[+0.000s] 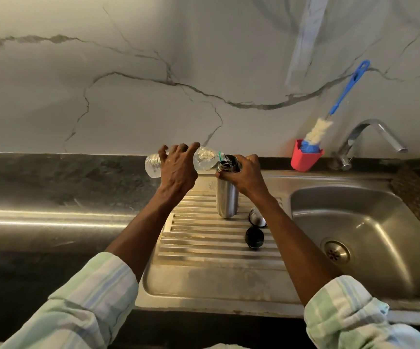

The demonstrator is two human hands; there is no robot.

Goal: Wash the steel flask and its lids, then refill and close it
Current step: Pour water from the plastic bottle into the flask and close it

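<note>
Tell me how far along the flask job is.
Washing looks finished: the steel flask stands upright and open on the drainboard, its two lids lying beside it. Refilling is in hand: the left hand tips a plastic bottle at the flask's mouth while the right hand steadies its neck. Fitting both lids is left.

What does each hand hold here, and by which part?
The left hand grips the plastic bottle around its middle; the right hand holds the steel flask just below its open mouth.
</note>
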